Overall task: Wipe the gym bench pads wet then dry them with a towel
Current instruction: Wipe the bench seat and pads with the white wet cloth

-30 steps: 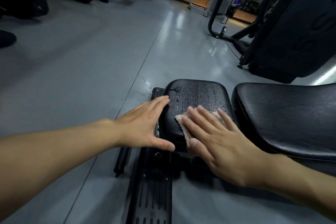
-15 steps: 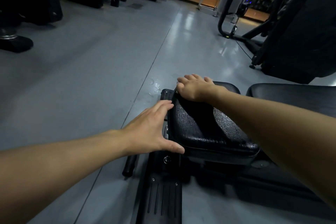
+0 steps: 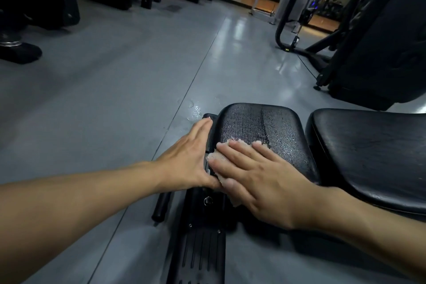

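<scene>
We are looking down on the small seat pad (image 3: 260, 127), and everything is happening on its near left corner. The right hand (image 3: 260, 175) is lying flat there, fingers spread and straight, pressing a pale cloth (image 3: 213, 156) down onto the vinyl. Only the frayed edge is peeking out beyond the fingertips, and a fold is hanging off the pad's near edge. The left hand (image 3: 189, 159) is resting along the pad's left side, fingers straight and together and pinching nothing. Its thumb is tucked in against the right hand, and it looks to us like it is bracing the seat.

We are reading this as the wet pass in progress. The pad's surface beyond the cloth is glistening with fine droplets, and a dark streak is running down its middle. So the seat pad is wetted, but not evenly worked over, and nothing on it is looking dry. We cannot tell whether this cloth is the wet one or the drying towel.

Just to the right of the seat pad, the long back pad (image 3: 373, 152) is sitting untouched by either hand. It is showing a dull sheen, and we cannot say whether it has been wiped. Past the seat pad's far left corner, a small puddle (image 3: 193, 108) is shining on the grey floor (image 3: 115, 99).

So we are judging it as early going, with the rest of this pad, possibly the long pad and all the drying left.
</scene>
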A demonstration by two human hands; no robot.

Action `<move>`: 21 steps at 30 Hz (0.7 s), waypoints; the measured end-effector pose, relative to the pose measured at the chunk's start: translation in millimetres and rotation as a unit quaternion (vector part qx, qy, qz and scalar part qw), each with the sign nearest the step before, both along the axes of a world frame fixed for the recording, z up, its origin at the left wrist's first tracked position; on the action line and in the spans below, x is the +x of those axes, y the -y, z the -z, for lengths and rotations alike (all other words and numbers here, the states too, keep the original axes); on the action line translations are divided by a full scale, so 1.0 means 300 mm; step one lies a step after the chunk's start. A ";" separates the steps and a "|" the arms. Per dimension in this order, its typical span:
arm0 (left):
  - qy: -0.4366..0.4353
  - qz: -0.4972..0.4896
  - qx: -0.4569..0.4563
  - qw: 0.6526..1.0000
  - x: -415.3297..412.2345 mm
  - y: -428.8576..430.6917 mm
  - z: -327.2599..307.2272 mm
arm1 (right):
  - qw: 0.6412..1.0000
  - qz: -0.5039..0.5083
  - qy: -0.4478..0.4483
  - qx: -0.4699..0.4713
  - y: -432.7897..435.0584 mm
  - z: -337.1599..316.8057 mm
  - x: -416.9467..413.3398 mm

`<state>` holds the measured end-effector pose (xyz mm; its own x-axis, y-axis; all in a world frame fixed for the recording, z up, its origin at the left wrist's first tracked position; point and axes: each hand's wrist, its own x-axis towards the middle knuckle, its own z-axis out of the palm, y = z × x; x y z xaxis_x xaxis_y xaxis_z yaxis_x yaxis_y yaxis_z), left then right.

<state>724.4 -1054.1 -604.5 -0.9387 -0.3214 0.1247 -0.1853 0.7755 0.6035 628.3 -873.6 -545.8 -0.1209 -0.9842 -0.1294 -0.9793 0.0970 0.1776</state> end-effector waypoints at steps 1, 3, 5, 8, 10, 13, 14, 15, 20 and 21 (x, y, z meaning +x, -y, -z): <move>0.002 -0.002 0.000 1.000 0.001 0.000 -0.001 | 1.000 0.012 0.009 -0.004 0.032 -0.001 -0.008; 0.007 -0.005 0.002 1.000 0.003 -0.002 -0.002 | 0.998 0.053 0.017 -0.019 0.141 0.014 -0.056; 0.013 -0.001 -0.007 1.000 0.004 -0.005 -0.009 | 0.992 0.119 0.038 -0.024 0.277 0.029 -0.139; 0.005 0.004 -0.019 1.000 0.005 -0.006 -0.018 | 0.983 0.176 0.058 -0.007 0.412 0.043 -0.234; 0.006 0.016 -0.029 0.999 0.001 -0.001 -0.024 | 0.983 0.173 0.067 -0.006 0.415 0.043 -0.266; 0.011 0.042 -0.029 0.999 -0.005 0.012 -0.027 | 0.977 0.205 0.057 -0.026 0.318 0.011 -0.346; 0.008 0.047 -0.025 0.999 -0.007 0.017 -0.026 | 0.972 0.229 0.046 -0.030 0.275 -0.006 -0.393; 0.004 0.051 -0.021 0.998 -0.009 0.021 -0.025 | 0.965 0.257 0.040 -0.032 0.232 -0.022 -0.438; -0.007 0.053 -0.020 0.998 -0.010 0.025 -0.015 | 0.938 0.343 0.039 -0.028 0.178 -0.032 -0.489; -0.007 0.052 -0.018 0.998 -0.010 0.025 -0.013 | 0.939 0.342 0.035 -0.029 0.198 -0.027 -0.464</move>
